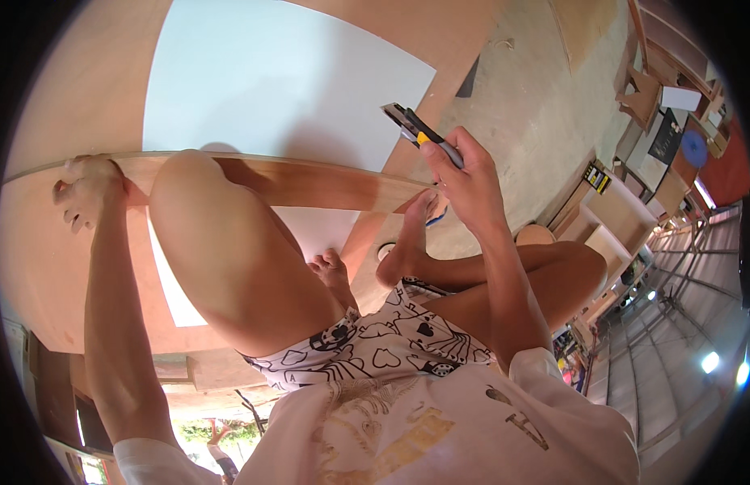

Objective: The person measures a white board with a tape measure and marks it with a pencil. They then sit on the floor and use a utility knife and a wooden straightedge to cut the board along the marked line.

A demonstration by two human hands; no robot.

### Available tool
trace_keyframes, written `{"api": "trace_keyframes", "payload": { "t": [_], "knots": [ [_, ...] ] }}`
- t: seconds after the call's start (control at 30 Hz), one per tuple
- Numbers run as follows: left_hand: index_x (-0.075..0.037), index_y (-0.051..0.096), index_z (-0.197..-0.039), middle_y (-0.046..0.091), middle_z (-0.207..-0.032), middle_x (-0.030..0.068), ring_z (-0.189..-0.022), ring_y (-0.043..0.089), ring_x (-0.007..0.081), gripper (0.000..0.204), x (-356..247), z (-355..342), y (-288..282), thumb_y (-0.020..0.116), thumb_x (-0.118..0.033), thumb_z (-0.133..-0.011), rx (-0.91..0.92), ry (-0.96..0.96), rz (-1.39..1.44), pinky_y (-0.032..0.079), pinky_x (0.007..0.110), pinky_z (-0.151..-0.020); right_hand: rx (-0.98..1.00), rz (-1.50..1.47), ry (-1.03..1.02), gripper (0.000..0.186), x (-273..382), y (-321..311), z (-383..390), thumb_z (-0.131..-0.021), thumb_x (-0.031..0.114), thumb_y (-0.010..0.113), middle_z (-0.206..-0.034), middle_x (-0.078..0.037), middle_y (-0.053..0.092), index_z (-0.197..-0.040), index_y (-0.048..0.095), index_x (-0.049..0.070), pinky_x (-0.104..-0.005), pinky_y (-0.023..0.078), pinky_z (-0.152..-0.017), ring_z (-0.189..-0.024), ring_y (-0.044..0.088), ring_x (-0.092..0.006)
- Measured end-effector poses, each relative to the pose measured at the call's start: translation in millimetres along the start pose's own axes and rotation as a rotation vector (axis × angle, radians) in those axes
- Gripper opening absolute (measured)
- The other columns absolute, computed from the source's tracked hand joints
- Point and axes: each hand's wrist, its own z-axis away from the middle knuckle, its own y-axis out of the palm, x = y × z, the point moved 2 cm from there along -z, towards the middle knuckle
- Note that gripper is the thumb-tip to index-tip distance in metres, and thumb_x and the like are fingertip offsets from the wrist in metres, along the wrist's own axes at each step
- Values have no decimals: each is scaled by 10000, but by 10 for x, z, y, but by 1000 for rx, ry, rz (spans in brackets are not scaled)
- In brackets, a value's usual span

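Observation:
My right hand (472,174) is closed round a utility knife (427,133) with a black, yellow and grey handle. Its metal blade is out and points up and left, over the edge of a white sheet (229,89). At the far left, my left hand (92,190) rests at the end of a long wooden strip (326,182), its fingers bent and apart. This strip lies across the white sheet and the brown board (84,97) around it. My left knee is over the strip, and my right foot (419,214) is by its right end.
Bare concrete floor (528,105) lies to the right, with a small dark piece (469,79) beside the board. Further right stand wooden box frames (609,222), a blue disc (694,149) and stacked offcuts. Another person's arm (219,434) shows at the lower left.

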Motion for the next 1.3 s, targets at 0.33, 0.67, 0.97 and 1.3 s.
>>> {"api": "trace_keyframes", "payload": {
  "t": [0.33,0.67,0.97,1.3],
  "knots": [
    [-39,364,-1495,424,-1381,306,-1254,391,415,696,-117,-21,-251,416,-566,-1044,218,2,40,369,540,-1049,-106,137,16,522,219,230,-71,-931,400,830,-604,12,482,-705,525,41,-323,339,-516,-579,407,-96],
    [-56,321,-1492,371,-1437,259,-1244,355,402,630,-34,-95,-251,418,-510,-1067,255,12,132,307,534,-1077,432,51,-206,285,749,973,-159,-1037,218,701,-742,-132,689,-976,507,18,-379,520,-583,-665,709,-200],
    [-70,343,-1507,392,-1453,272,-1269,374,402,648,-18,-66,-331,404,-528,-1053,280,-18,126,326,523,-1080,701,672,-677,268,1425,2166,-311,-1087,215,543,-806,-297,689,-1064,512,-49,-582,538,-711,-768,679,-513],
    [-46,305,-1516,278,-1535,271,-1336,277,406,664,-52,-56,-335,424,-503,-1050,306,-27,238,252,545,-1138,802,670,-787,288,1500,2548,-578,-1113,203,513,-843,-327,687,-1048,491,-77,-571,557,-744,-827,696,-513]
  ]
}}
